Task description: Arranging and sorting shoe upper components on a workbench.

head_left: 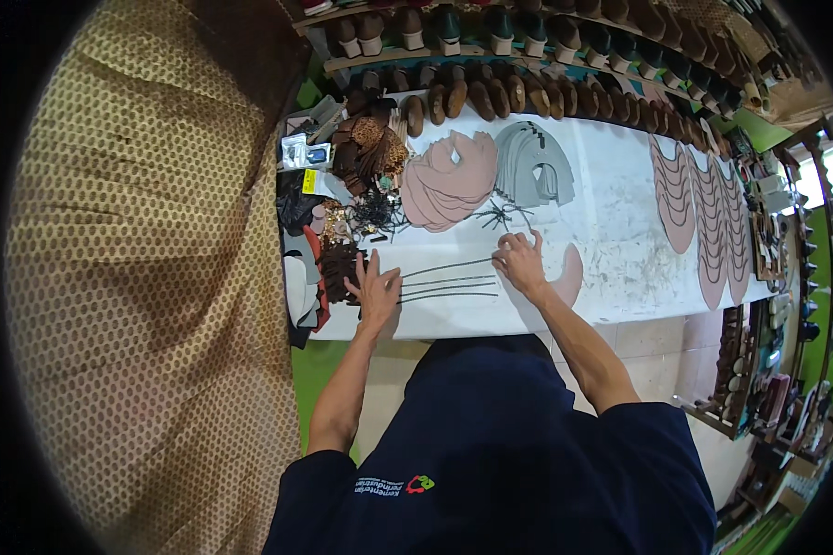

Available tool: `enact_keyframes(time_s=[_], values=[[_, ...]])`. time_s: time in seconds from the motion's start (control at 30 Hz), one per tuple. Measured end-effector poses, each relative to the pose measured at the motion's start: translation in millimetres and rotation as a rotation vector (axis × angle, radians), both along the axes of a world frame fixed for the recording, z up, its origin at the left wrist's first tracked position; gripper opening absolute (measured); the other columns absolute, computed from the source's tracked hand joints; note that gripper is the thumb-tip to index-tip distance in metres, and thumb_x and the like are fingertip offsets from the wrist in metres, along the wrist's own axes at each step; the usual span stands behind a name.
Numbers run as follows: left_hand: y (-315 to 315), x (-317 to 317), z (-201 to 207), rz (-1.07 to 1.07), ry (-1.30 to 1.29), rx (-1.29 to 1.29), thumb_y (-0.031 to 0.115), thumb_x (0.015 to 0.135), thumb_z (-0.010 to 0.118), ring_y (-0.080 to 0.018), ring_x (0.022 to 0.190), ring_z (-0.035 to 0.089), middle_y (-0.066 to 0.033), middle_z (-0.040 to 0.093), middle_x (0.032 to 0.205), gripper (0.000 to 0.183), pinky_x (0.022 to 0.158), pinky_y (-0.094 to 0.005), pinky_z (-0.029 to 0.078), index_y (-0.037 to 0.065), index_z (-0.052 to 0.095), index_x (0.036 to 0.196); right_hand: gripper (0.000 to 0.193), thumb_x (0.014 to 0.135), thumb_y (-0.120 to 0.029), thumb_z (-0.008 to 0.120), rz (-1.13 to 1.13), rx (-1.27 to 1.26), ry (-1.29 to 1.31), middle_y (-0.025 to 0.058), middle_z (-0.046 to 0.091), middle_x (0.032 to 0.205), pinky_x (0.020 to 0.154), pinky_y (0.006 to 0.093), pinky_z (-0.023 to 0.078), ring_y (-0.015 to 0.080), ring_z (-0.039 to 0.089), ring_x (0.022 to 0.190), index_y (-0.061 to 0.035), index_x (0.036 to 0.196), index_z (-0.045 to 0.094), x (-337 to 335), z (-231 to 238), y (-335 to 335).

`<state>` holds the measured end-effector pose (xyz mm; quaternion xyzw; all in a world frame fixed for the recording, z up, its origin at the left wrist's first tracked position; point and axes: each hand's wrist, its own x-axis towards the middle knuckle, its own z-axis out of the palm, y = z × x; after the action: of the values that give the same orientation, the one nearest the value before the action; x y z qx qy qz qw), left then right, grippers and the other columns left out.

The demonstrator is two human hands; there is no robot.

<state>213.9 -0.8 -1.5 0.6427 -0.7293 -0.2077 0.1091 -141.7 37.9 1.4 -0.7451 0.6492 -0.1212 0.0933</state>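
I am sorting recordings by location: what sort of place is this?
Probably a shoemaking workshop: brown foot-shaped forms line the back of a long white table bearing flat curved pink pieces and flat curved grey pieces.

Light over the white table (611, 180) is bright and fairly even, palest towards two o'clock. The window (812, 188), just short of three o'clock, burns out to white, and a bluish fringe colours the rim above it. A sheen lies on the floor tiles (652, 361) between three and four. The curtain (148, 277) at nine is dimmer, sinking into deep shadow near eleven; the dark shirt (500, 435) at six loses its folds. Soft shadow falls at the left hand's (378, 291) four-o'clock side. Shelves (416, 57) at twelve bow strongly, outer detail softens, and black fills the corners.
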Motion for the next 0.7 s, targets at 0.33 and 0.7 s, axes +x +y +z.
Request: enact_keyframes(time_s=[0.33, 0.7], values=[[-14.8, 1.5, 5.2, -0.233, -0.036, -0.063, 0.025, 0.089, 0.079, -0.0346, 0.162, 0.017, -0.005, 0.044, 0.166, 0.009, 0.117, -0.0802, -0.001, 0.016, 0.082, 0.09, 0.011, 0.09, -0.023, 0.074, 0.056, -0.064, 0.126, -0.0009, 0.065, 0.116, 0.119, 0.0643, 0.026, 0.0206, 0.059, 0.119, -0.0146, 0.097, 0.076, -1.5, -13.4, -9.6], [-27.2, -72.7, -6.7, -0.637, 0.051, -0.134, 0.023, 0.099, 0.069, -0.0387, 0.161, 0.02, -0.0106, 0.038, 0.168, 0.008, 0.112, -0.0836, 0.005, 0.015, 0.071, 0.097, 0.018, 0.092, -0.023, 0.066, -0.077, -0.159, 0.18, 0.0077, 0.06, 0.134, 0.12, 0.0676, 0.023, 0.0289, 0.049, 0.138, -0.0052, 0.096, 0.071, -68.7, 0.3, 79.4]])
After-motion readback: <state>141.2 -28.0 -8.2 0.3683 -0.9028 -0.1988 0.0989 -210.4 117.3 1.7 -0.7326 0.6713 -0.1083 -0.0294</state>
